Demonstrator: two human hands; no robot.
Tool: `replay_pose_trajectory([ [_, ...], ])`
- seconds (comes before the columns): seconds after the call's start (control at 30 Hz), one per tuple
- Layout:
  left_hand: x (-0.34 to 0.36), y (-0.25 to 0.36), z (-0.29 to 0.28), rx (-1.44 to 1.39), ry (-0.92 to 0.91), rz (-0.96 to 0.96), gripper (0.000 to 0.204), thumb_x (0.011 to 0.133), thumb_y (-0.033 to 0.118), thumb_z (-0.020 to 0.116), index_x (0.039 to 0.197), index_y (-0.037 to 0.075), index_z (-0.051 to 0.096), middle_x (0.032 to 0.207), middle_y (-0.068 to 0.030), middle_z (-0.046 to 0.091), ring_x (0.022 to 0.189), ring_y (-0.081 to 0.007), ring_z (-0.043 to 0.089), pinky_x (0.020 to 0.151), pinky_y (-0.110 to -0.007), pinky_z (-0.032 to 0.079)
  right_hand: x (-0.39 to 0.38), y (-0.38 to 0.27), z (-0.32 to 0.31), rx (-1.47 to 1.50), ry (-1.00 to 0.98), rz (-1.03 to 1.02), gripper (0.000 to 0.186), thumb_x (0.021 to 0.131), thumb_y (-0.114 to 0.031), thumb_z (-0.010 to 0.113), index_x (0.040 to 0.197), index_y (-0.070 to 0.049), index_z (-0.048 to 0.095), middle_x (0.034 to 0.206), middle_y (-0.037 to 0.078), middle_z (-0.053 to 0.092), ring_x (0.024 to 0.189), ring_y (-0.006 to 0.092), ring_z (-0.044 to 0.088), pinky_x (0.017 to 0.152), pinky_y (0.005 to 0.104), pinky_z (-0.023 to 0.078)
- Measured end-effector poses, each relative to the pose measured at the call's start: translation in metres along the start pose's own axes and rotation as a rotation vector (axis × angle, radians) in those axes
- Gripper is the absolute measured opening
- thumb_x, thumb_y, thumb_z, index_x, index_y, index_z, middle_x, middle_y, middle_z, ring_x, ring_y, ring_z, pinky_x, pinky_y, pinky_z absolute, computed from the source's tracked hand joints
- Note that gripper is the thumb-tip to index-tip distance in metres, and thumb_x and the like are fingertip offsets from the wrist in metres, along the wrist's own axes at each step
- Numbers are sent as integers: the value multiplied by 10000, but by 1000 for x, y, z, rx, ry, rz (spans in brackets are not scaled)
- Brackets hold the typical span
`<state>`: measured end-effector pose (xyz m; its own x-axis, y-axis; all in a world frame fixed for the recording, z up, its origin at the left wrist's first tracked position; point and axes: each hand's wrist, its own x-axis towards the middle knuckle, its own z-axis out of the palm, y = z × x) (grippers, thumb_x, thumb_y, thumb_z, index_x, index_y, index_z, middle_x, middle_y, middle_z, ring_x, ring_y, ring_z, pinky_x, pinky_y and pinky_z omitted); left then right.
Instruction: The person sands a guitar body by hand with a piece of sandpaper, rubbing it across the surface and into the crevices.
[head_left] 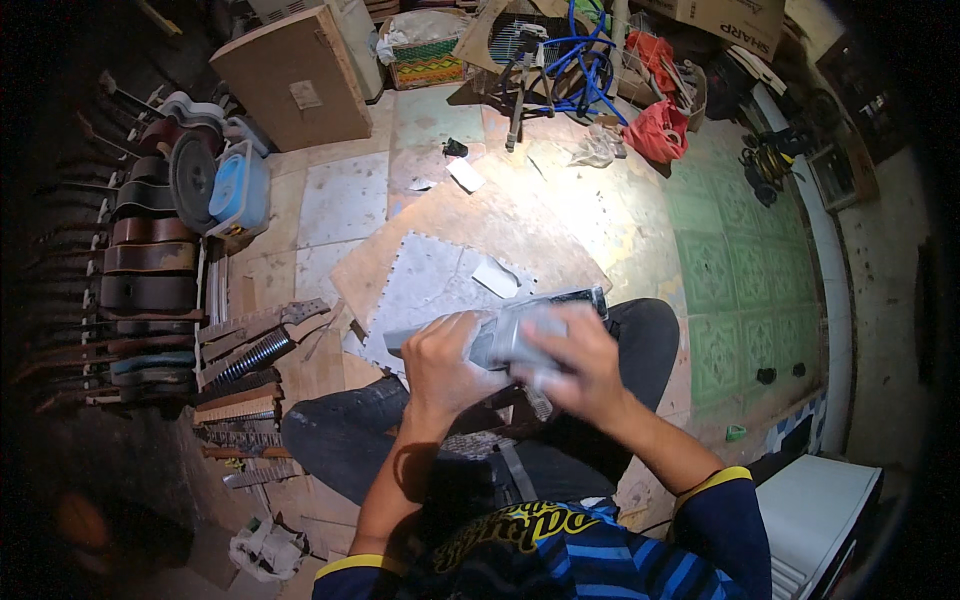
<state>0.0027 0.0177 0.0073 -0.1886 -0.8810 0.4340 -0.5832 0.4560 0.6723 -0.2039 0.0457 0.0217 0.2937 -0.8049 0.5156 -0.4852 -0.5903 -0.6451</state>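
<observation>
Head cam: left hand (443,362) has its fingers curled round a grey piece (508,325) over the crossed legs (345,432); right hand (578,362) is a blur against it, can't tell how open. Beyond that, pale sheet (420,280) on a board (490,215), guitars (150,258) off left.

my one view comes from my head, through the left of two fisheye cameras worn there. it faces down, over my shirt (600,560) and bent legs (345,430), onto the floor (345,195). my left grip (447,360) and right grip (582,358) sit close by, near the middle, with my forearms (392,490) below them. the guitars (150,258) at the left and the carton (725,25) at the top right lie farther off. straight edges bow toward the dark, round rim.
</observation>
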Motion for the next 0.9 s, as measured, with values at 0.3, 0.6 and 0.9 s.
replay_pose_trajectory([
  [0.3, -4, -3, 4, 9, -29, 20, 320, 687, 244, 829, 936, 61, 748, 852, -175, 741, 776, -362, 735, 694, -424, 581, 8, 5, 9, 25, 114, 131, 563, 735, -195, 861, 1280, -132, 735, 1221, 172, 703, 1009, 351, 648, 887, 437, 522],
  [0.6, -6, -17, 6, -2, 0, 10, 387, 634, 257, 862, 944, 52, 756, 845, -160, 741, 775, -344, 740, 691, -405, 581, 1, -17, 11, -44, 60, -53, 597, 700, -144, 863, 1283, -151, 736, 1217, 162, 711, 1029, 336, 659, 891, 428, 525],
  [0.9, -5, -21, 7, -2, -10, -45, 496, 557, 310, 902, 935, 35, 737, 866, -158, 749, 803, -331, 753, 720, -397, 590, -16, -38, 15, -31, 15, -53, 619, 643, -197, 887, 1245, -138, 758, 1210, 147, 711, 1049, 338, 650, 929, 426, 530],
])
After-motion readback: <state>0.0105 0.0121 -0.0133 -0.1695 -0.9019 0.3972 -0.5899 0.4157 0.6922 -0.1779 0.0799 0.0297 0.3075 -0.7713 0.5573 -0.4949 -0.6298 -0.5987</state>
